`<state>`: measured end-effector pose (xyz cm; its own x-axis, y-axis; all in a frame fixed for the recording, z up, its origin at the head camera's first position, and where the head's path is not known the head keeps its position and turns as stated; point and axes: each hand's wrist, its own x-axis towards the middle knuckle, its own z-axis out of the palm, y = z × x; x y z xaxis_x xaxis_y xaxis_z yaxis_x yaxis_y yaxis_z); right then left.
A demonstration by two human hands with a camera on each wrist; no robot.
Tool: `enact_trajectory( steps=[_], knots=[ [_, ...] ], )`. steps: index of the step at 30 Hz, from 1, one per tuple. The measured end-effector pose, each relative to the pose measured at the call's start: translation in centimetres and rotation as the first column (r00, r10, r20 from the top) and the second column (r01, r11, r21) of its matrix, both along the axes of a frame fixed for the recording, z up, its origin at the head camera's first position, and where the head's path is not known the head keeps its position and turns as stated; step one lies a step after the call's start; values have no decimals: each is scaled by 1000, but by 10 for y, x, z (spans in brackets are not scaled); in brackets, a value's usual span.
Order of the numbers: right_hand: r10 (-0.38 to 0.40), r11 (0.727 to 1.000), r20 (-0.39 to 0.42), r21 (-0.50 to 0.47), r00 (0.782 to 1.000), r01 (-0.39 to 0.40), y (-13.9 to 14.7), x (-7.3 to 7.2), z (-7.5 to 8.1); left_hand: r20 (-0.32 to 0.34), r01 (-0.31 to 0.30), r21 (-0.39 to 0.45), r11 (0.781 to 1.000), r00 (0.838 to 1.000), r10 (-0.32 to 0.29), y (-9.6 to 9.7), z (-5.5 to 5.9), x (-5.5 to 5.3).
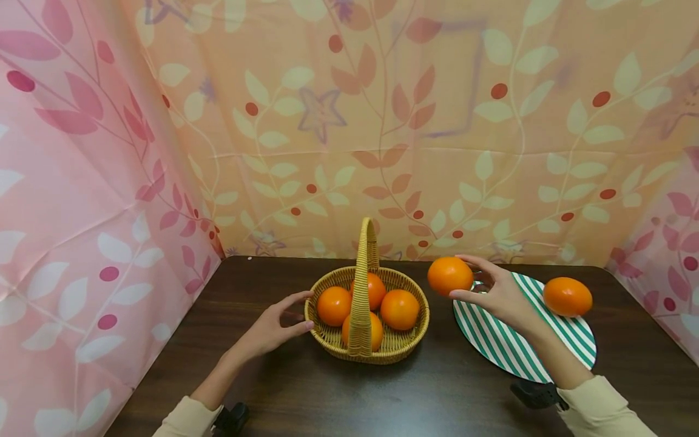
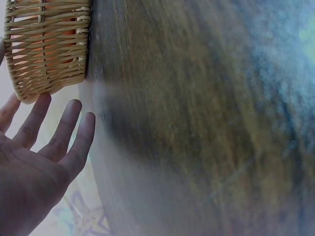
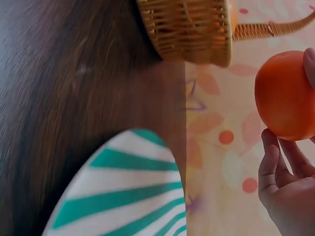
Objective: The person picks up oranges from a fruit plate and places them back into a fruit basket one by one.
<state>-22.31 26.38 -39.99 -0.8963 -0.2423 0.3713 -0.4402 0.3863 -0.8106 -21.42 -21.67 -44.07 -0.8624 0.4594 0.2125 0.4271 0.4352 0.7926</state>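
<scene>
A yellow wicker basket point(image 1: 398, 353) with a tall arched handle stands on the table and holds several oranges point(image 1: 400, 309). My left hand point(image 1: 267, 328) is at its left side, thumb and fingertips right at the rim. In the left wrist view the fingers of that hand point(image 2: 59, 132) look spread and fairly straight beside the wicker wall point(image 2: 49, 54). My right hand point(image 1: 499, 297) pinches one orange point(image 1: 450, 276) between thumb and fingers, raised above the table right of the basket. The right wrist view shows this orange point(image 3: 285, 96) against the curtain, well off the tabletop.
An oval mat point(image 1: 491, 337) with green and white stripes lies on the right of the dark wooden table point(image 1: 349, 400), partly under my right forearm. Another orange point(image 1: 568, 297) sits on its right part. Patterned curtains point(image 1: 382, 121) hang behind and at both sides.
</scene>
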Motion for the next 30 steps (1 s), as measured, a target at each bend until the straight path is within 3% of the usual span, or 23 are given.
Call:
enact_trajectory(
  steps=[5, 13, 25, 30],
  knots=[
    [81, 996, -3, -31, 997, -81, -18, 0, 1, -4, 6, 2, 1000, 1000, -6, 0, -1, 0],
    [201, 978, -14, -45, 979, -201, -44, 13, 0, 14, 4, 8, 1000, 1000, -4, 0, -2, -1],
    [267, 962, -34, -50, 963, -268, -62, 25, -5, 37, -12, -4, 1000, 999, 13, -1, -3, -3],
    [250, 967, -71, -20, 966, -252, -69, 31, -12, 47, -13, 0, 1000, 999, 13, -1, -2, -2]
  ],
)
